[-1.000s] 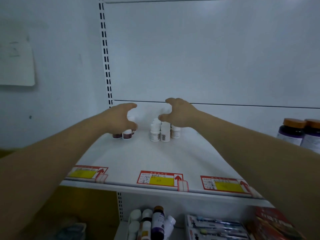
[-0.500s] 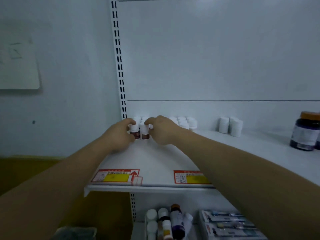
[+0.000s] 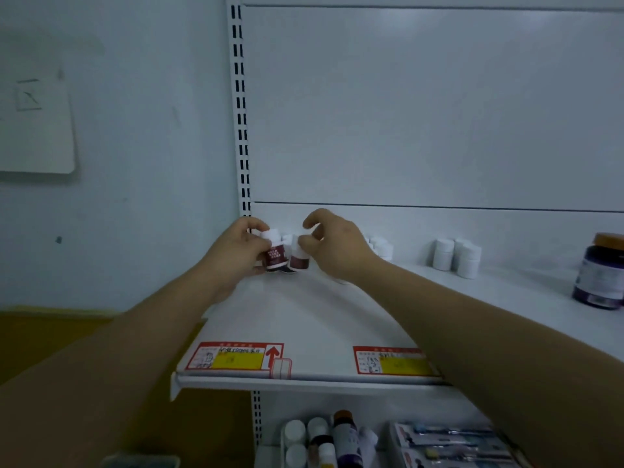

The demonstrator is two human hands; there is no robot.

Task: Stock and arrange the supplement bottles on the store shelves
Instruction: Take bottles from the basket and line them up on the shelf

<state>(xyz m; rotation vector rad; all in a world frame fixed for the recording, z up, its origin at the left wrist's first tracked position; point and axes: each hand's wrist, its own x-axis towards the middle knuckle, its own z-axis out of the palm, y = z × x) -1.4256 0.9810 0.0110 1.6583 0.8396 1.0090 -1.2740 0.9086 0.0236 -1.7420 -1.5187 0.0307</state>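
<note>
Pale wall and white shelf (image 3: 304,319): two supplement bottles held at its back left corner.
The left hand (image 3: 236,251) curls round a white-capped bottle (image 3: 275,253) with a dark red label. The right hand (image 3: 334,248) pinches the cap of its twin (image 3: 299,258), just beside it. Plain white bottles (image 3: 452,255) stand farther right. Below, a tray (image 3: 283,447) holds white-capped bottles and a dark bottle (image 3: 344,437).

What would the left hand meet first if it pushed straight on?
Probably the shelf's back panel, close behind the red-labelled bottle that the left hand grips. A white cap sits just right of that line; depth is unclear.
</note>
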